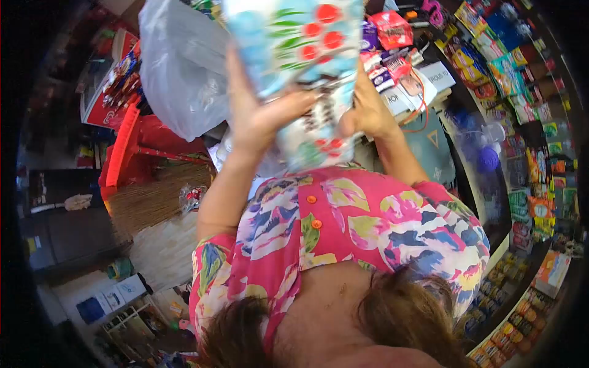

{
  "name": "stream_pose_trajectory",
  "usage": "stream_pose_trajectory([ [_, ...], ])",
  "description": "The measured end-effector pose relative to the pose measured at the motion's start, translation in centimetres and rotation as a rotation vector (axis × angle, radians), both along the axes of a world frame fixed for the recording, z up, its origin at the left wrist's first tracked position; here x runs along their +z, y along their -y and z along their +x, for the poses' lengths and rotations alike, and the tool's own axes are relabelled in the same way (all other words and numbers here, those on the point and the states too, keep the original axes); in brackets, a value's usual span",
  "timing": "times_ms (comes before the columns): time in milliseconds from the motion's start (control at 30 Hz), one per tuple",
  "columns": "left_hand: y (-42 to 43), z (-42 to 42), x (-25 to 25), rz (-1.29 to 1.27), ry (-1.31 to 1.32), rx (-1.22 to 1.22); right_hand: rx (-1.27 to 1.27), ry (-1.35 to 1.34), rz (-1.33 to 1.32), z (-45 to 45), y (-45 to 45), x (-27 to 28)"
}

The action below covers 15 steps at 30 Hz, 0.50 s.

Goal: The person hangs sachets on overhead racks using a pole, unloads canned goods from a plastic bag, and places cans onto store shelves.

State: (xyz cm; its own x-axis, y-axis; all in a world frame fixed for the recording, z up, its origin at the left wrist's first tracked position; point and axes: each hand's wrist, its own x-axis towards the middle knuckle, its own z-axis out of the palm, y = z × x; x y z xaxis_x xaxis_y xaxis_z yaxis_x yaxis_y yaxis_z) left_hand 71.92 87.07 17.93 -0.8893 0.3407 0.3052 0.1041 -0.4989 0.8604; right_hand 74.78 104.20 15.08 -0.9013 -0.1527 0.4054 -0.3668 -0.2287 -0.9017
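A soft-looking white and light-blue printed pack (294, 55), with red round fruits and green leaves on it, is held up in front of my chest. Motion blur smears its lettering, so I cannot read what it contains. My left hand (261, 113) grips its left side, thumb laid across the front. On the right side, my right hand (368, 107) is closed round the edge, with the thumb on the front and the other fingers mostly hidden behind. A whitish translucent plastic bag (181, 67) is just left of my left hand.
Purple and red packets (392, 30) and papers (429, 83) lie beyond my right hand, beside a dark green notebook (426, 147). A purple-capped bottle (488, 156) stands near shelves of packaged goods (534, 202). At left is a red-headed broom (126, 147).
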Motion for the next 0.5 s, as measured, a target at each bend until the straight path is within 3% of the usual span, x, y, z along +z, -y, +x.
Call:
stream_pose_trajectory([
  [133, -6.6, -0.5, -4.0, -0.160, 0.024, -0.098, -0.148, 0.286, -0.064, 3.0, -5.7, -3.2],
  [400, -10.8, 2.0, -15.4, -0.081, 0.748, -0.589, -0.239, 0.844, -0.060, 5.6, -9.4, -8.7],
  [500, -10.9, 0.2, -18.5, -0.054, 0.840, -0.554, -0.200, 0.909, -0.065, 2.9, -9.1, -11.9],
])
